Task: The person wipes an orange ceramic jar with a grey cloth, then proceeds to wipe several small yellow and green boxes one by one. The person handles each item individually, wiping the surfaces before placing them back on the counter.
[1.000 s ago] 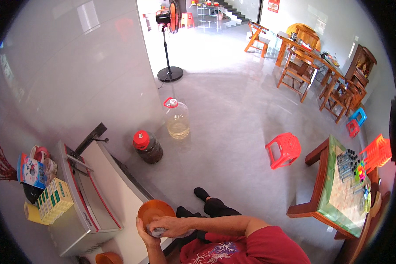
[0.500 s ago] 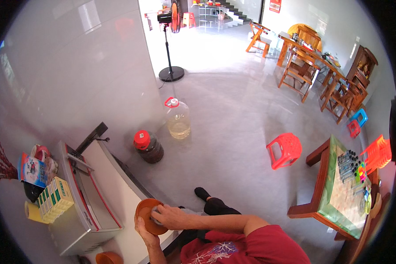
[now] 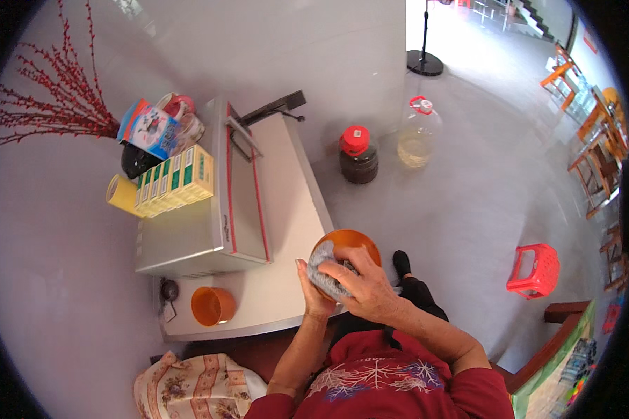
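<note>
In front of my body, my left hand grips the near left side of an orange pot, its thumb up along the wall. My right hand presses a grey cloth against the pot's rim and near side, fingers bent over it. Much of the pot's lower part is hidden behind the hands. A second orange pot stands on the white countertop, left of my hands.
A silver box-shaped appliance carries several small yellow-green boxes and a yellow cup. On the floor are a red-lidded jar, a large clear bottle and a red stool. Patterned fabric lies below the counter.
The view has swung left, bringing the second pot and the red branches fully into sight. The cloth now spreads over the pot's rim, where before my right hand was inside the pot.
</note>
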### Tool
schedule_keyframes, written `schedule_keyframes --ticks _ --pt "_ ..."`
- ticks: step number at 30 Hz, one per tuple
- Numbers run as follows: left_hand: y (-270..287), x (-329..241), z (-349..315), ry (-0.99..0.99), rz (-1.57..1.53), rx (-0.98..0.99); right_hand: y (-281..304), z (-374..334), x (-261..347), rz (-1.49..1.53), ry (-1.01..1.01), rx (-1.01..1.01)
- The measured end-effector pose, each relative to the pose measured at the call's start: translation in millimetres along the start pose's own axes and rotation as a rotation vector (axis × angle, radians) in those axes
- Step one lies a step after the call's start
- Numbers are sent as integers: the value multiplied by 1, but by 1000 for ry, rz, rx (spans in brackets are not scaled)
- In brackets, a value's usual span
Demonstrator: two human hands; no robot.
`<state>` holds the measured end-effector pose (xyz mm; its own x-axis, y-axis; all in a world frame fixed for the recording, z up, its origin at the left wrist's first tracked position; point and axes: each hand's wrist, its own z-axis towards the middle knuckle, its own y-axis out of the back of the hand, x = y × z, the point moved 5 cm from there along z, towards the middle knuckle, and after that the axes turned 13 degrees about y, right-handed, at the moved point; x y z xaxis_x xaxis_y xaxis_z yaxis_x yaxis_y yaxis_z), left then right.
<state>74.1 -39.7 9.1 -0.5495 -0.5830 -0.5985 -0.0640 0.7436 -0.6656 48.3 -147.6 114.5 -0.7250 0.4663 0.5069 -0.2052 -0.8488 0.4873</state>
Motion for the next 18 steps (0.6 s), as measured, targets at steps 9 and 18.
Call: schedule_keyframes --ticks 9,18 --pt "-15 6 -9 55 35 5 -11 26 -18 -462 76 102" --pt "-8 -3 -4 -70 117 65 3 -26 -81 -276 -491 172"
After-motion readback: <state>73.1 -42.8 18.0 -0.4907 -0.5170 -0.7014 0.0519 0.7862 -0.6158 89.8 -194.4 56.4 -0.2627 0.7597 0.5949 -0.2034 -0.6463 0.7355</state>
